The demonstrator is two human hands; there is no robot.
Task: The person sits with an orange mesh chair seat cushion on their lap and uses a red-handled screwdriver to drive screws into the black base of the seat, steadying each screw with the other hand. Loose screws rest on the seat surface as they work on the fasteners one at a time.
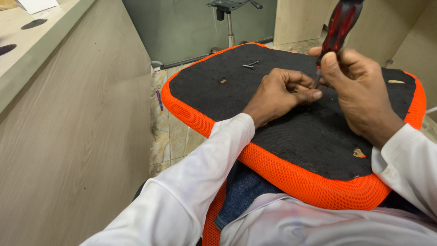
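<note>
A screwdriver with a red and black see-through plastic handle (337,25) stands nearly upright over the middle of an upturned chair seat with a black fabric underside and a bright orange mesh rim (291,175). The seat rests on the person's lap. The right hand (359,89) is wrapped tight around the lower part of the handle, with the thumb pressed near the thin metal shaft. The left hand (282,93) is curled beside the tip, its fingers pinched together on the black fabric right where the tip comes down. It may be steadying a small screw there, but the fingers hide the spot, so this is hard to tell.

To do this well, the tool should stay straight up and down, with a firm push while it turns, so the tip does not slip out. The left fingers should stay low and off to the side of the tip.

Two small silver screws (250,64) lie loose near the far edge of the seat. A little torn hole shows near the far left, another near the right near edge.

Past the seat stands a grey metal chair base post (229,18) on the tiled floor (166,132). A pale wood panel (68,150) runs along the left.
</note>
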